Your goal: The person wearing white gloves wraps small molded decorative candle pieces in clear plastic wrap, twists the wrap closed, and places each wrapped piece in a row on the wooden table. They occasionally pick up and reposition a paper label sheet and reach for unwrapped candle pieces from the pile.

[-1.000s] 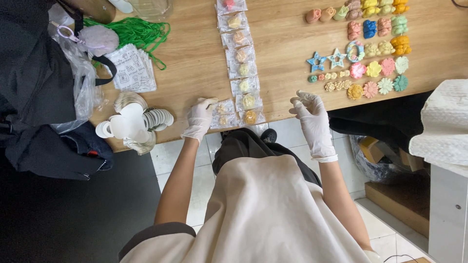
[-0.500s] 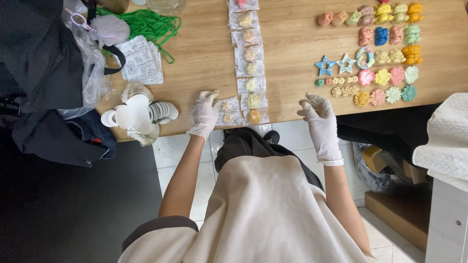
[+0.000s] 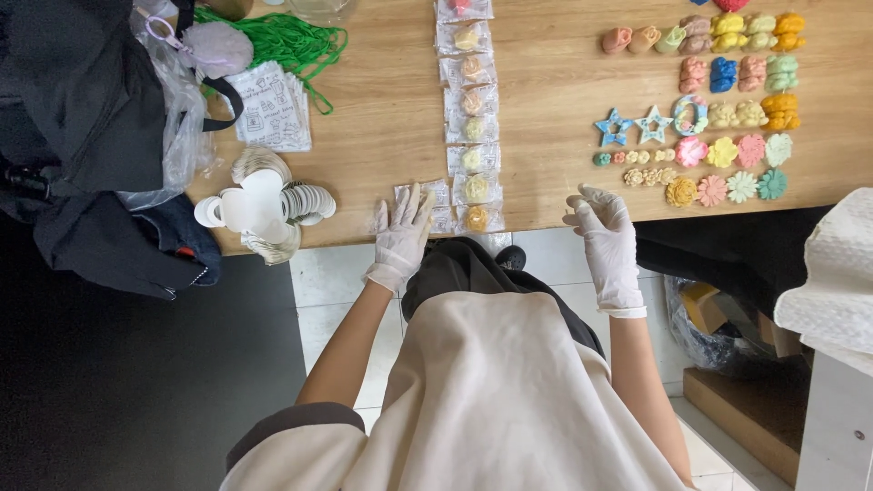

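Observation:
My left hand (image 3: 400, 235), in a white glove, lies flat with fingers spread on a small clear packet (image 3: 435, 202) at the wooden table's near edge. My right hand (image 3: 604, 235), also gloved, hovers at the near edge with fingers loosely curled and nothing in it. Between the hands a column of clear packets (image 3: 471, 109), each with a small coloured shape inside, runs away from me. Rows of unwrapped coloured moulded shapes (image 3: 718, 100), flowers and stars among them, lie to the right.
The wooden table (image 3: 391, 127) carries a stack of white cut-out cards (image 3: 264, 205), green cord (image 3: 291, 41), printed sheets (image 3: 271, 109) and a plastic bag (image 3: 177, 136). Dark bags (image 3: 82, 136) sit at left. White cloth (image 3: 832, 273) lies at right, with tiled floor below.
The view has shifted slightly. My left hand has flattened onto the packet and my right hand has drawn a little toward the table edge.

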